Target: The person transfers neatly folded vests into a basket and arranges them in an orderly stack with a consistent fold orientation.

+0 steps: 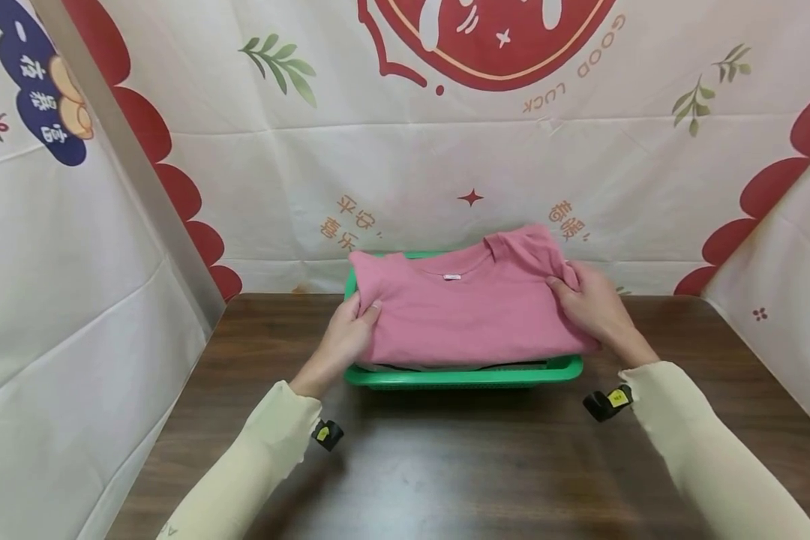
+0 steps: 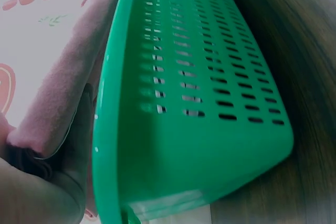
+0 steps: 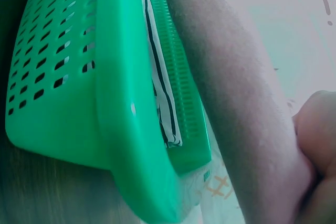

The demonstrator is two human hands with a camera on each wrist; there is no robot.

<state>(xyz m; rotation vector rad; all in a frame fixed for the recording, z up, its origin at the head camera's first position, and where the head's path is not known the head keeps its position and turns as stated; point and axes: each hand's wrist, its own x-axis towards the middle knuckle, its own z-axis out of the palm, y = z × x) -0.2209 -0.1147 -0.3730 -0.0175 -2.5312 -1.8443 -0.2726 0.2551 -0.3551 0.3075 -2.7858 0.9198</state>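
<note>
A folded pink T-shirt [image 1: 469,315], its collar and small white label facing up, is held over a green plastic basket [image 1: 462,379]. My left hand [image 1: 344,334] grips the shirt's left side, thumb on top. On the opposite side, my right hand [image 1: 597,304] pinches the shirt near its right edge, which sits a little higher at the back. The right wrist view shows a black-and-white striped cloth [image 3: 160,72] inside the basket, below the pink shirt [image 3: 231,82]. Grey cloth [image 2: 79,156] shows under the shirt in the left wrist view.
The basket stands on a dark wooden table [image 1: 405,465], near its back edge. Behind it hangs a white printed curtain [image 1: 405,172] with red patterns and leaves. White fabric [image 1: 61,300] also hangs along the left, and more on the right.
</note>
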